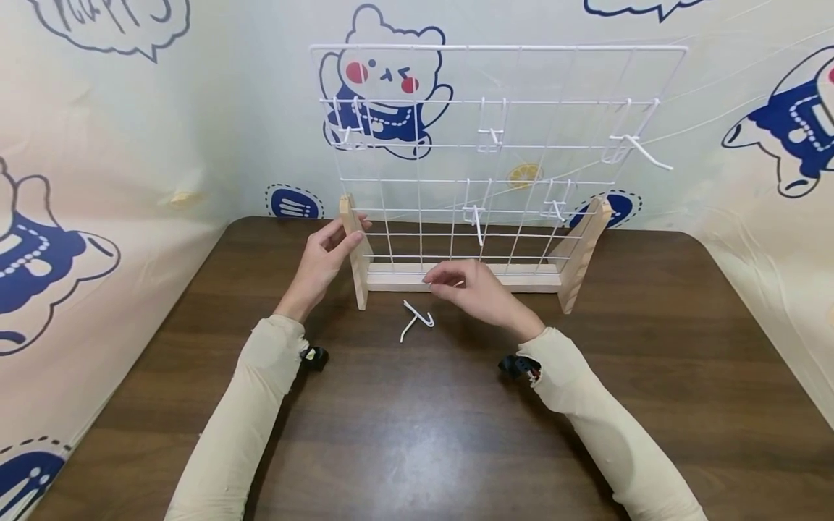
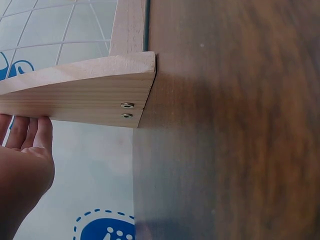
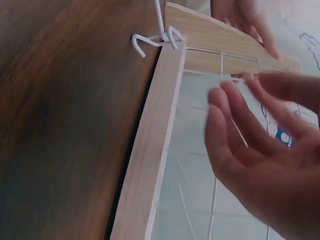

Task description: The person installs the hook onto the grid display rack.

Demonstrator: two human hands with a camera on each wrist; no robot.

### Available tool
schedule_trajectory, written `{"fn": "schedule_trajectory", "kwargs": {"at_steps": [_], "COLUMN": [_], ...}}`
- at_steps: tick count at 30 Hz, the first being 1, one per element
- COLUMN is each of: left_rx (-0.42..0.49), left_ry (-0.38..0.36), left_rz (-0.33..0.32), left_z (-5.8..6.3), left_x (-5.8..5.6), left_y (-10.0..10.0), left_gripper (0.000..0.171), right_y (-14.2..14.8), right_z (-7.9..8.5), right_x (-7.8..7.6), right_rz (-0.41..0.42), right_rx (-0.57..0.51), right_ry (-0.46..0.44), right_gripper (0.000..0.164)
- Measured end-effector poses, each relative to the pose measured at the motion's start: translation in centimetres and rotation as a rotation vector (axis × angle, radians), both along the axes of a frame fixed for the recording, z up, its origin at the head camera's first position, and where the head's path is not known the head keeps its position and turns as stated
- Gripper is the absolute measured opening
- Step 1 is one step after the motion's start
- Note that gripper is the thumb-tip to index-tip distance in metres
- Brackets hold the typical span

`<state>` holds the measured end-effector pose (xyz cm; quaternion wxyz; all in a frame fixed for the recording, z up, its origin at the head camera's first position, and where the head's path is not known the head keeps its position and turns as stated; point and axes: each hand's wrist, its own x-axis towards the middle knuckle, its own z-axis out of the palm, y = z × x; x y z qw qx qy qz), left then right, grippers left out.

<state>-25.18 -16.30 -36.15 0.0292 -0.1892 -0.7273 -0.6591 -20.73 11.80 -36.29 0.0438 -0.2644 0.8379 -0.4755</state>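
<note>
A white wire grid panel (image 1: 435, 210) stands in a wooden stand with a base bar (image 1: 397, 281). My left hand (image 1: 321, 260) grips the stand's left wooden side piece (image 1: 357, 268), thumb in front and fingers behind; in the left wrist view its fingertips meet the edge of that side piece (image 2: 100, 95). My right hand (image 1: 478, 289) hovers before the base bar, fingers loosely bent; the right wrist view shows nothing held in this hand (image 3: 265, 150). A loose white wire hook (image 1: 417, 318) lies on the table between the hands, in front of the bar.
Several white hooks hang on the grid, among them an upper-right hook (image 1: 641, 150) jutting forward and a lower-middle hook (image 1: 478, 221). The right wooden side piece (image 1: 583, 260) stands beyond my right hand. A patterned cloth (image 1: 215, 130) surrounds the brown table (image 1: 417, 434).
</note>
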Motion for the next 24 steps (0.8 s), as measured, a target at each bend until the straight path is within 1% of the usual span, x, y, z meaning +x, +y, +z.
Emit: {"fn": "schedule_trajectory", "kwargs": {"at_steps": [2,4,7,10,16,18,20,24], "left_rx": [0.005,0.003,0.000,-0.003,0.000,0.002,0.003,0.008], "left_ry": [-0.003,-0.005,-0.008,-0.008,0.005,0.008,0.007,-0.002], "left_rz": [-0.001,0.004,0.013,0.014,0.013,0.010,0.012,0.020], "left_z": [0.0,-0.1,-0.1,-0.1,0.0,0.1,0.0,-0.1], "left_x": [0.0,-0.1,-0.1,-0.1,-0.2,-0.2,-0.2,-0.1], "left_y": [0.1,0.1,0.0,0.1,0.3,0.4,0.4,0.2], "left_gripper": [0.042,0.041,0.039,0.038,0.040,0.041,0.042,0.040], "right_y": [-0.2,-0.4,-0.7,-0.8,-0.9,-0.9,-1.0,-1.1], "right_z": [-0.2,-0.3,-0.5,-0.7,-0.8,-0.8,-0.7,-0.7], "right_x": [0.3,0.5,0.7,0.9,1.1,1.2,1.3,1.6], "right_rz": [0.091,0.168,0.228,0.240,0.284,0.291,0.281,0.205], "right_rx": [0.030,0.051,0.103,0.156,0.215,0.228,0.236,0.259], "right_ry": [0.011,-0.001,-0.007,-0.031,-0.142,-0.143,-0.127,-0.089], "right_gripper": [0.019,0.022,0.024,0.023,0.022,0.022,0.020,0.018]}}
